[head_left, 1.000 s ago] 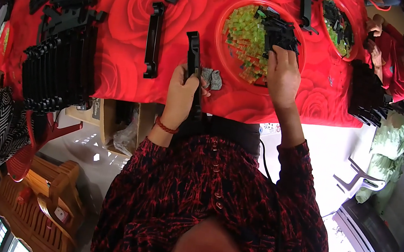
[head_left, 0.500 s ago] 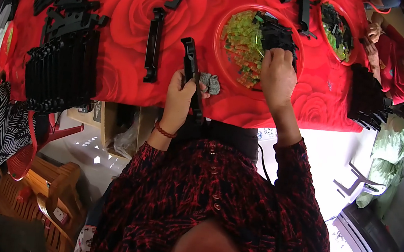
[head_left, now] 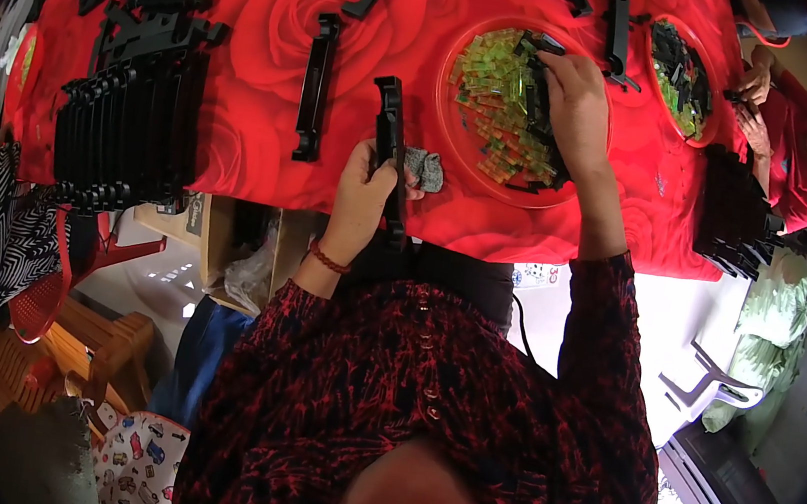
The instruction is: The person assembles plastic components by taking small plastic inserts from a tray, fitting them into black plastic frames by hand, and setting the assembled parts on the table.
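Observation:
My left hand (head_left: 362,197) is closed around a long black plastic part (head_left: 390,114), held upright just over the table's near edge. A crumpled grey cloth (head_left: 427,168) lies right beside those fingers. At a round red tray (head_left: 442,134), my right hand (head_left: 579,112) reaches in over the right side with its fingertips pinched together. Small translucent yellow-green pieces (head_left: 492,87) fill the tray's left part. Small black pieces (head_left: 540,108) lie under and next to my right fingers; what the fingertips grip is too small to make out.
Another long black part (head_left: 316,88) lies left of my left hand. Further left stands a stacked row of black parts (head_left: 125,137). A second red tray (head_left: 707,123) sits at the right, near another person's hands (head_left: 757,119). The red tablecloth (head_left: 254,158) covers the table.
My right hand has moved up and slightly right within the tray, from the middle of the black pieces toward the far edge. The left hand keeps its hold on the black part.

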`<action>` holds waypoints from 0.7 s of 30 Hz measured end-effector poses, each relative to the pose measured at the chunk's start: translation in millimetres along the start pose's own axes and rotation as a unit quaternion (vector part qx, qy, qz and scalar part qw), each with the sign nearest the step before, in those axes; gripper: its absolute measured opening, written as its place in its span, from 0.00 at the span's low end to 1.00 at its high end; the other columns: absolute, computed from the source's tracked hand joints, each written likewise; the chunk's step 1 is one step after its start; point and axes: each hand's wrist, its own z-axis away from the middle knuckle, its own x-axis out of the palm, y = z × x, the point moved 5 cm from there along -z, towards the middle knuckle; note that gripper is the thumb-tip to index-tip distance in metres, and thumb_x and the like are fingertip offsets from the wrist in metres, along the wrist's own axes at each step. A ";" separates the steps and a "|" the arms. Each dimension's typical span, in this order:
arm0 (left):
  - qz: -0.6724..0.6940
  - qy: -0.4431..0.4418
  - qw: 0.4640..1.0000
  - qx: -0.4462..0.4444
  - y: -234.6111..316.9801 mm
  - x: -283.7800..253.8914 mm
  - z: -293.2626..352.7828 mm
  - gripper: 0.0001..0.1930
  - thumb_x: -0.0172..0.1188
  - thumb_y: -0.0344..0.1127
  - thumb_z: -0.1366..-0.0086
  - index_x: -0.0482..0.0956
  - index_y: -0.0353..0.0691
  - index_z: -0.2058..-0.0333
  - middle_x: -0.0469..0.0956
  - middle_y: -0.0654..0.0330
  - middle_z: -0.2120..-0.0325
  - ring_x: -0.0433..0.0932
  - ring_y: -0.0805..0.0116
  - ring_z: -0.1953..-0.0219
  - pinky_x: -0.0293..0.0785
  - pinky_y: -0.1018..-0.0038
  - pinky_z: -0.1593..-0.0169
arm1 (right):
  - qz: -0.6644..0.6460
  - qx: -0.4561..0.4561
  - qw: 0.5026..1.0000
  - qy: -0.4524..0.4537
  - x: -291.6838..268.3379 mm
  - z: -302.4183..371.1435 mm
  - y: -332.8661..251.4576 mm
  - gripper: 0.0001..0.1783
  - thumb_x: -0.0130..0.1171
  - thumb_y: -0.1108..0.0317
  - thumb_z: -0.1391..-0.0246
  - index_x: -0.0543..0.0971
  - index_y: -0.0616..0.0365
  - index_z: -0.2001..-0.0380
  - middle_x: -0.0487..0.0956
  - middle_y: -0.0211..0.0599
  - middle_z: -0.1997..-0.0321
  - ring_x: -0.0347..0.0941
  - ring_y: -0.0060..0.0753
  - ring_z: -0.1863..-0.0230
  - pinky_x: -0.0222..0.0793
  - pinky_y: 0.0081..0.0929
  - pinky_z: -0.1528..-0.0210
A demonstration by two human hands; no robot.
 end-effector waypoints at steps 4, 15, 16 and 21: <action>-0.010 -0.002 1.000 0.001 2.9 -0.3 0.3 0.11 0.44 0.27 0.31 0.63 0.32 0.52 0.74 0.56 0.69 0.77 0.70 0.71 0.81 0.69 0.60 | 0.045 -0.040 0.998 -0.022 13.0 -7.0 -6.7 0.11 0.58 0.76 0.48 0.81 0.54 0.61 0.75 0.40 0.64 0.72 0.46 0.59 0.69 0.39 0.55; -0.005 -0.021 1.000 0.012 -2.2 -3.9 0.3 0.11 0.44 0.27 0.31 0.63 0.31 0.51 0.74 0.56 0.69 0.78 0.70 0.70 0.81 0.70 0.60 | -0.210 0.199 0.954 0.079 -15.3 -6.0 16.7 0.06 0.56 0.71 0.40 0.79 0.60 0.62 0.78 0.37 0.68 0.74 0.28 0.70 0.70 0.24 0.65; -0.007 -0.018 1.000 0.015 0.7 -2.0 1.2 0.11 0.44 0.27 0.31 0.63 0.31 0.51 0.74 0.57 0.69 0.77 0.70 0.70 0.81 0.70 0.60 | -0.303 0.266 0.913 0.063 -16.3 -2.4 19.7 0.08 0.54 0.70 0.38 0.78 0.62 0.60 0.78 0.36 0.69 0.74 0.24 0.71 0.70 0.22 0.66; -0.005 0.007 1.000 0.020 -5.1 -2.7 2.2 0.11 0.45 0.27 0.31 0.64 0.30 0.52 0.73 0.58 0.70 0.77 0.72 0.71 0.81 0.71 0.61 | -0.550 0.370 0.749 0.002 -8.5 9.0 -8.6 0.11 0.52 0.69 0.36 0.75 0.67 0.56 0.77 0.33 0.71 0.76 0.23 0.71 0.69 0.18 0.70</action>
